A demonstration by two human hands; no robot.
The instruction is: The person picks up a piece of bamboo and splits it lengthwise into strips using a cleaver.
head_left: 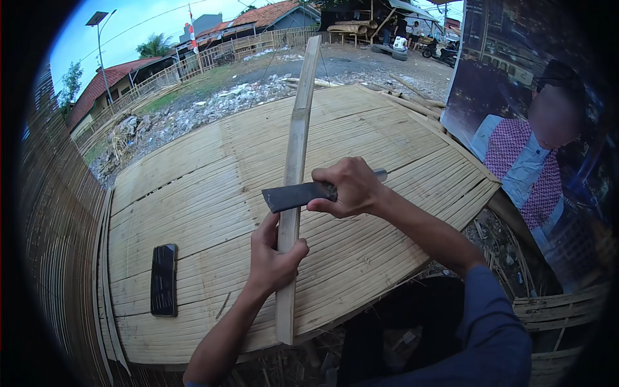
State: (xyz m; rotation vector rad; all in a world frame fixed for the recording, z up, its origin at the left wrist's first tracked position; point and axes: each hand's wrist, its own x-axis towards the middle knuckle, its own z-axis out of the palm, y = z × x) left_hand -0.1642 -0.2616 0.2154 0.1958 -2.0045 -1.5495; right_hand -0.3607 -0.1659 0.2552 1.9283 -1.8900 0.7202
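Note:
My left hand (276,257) is closed around a long split bamboo strip (298,138) with a node partway up. From the front edge of the slatted bamboo platform (193,213), the strip extends away from me past the far edge. In my right hand (353,187) is a chopping knife with a broad, dark, blunt-ended blade (293,195). My fingers wrap its handle, and a shiny round end shows beyond my fist. Flat across the strip, just above my left hand, lies the blade; whether its edge bites the bamboo I cannot tell.
A black phone (164,280) lies on the platform's left side. Woven bamboo screening (58,245) stands at the left, and a large printed banner (503,129) at the right. Bamboo poles (412,106) rest behind the far right edge. Rubble (225,100) covers the ground beyond.

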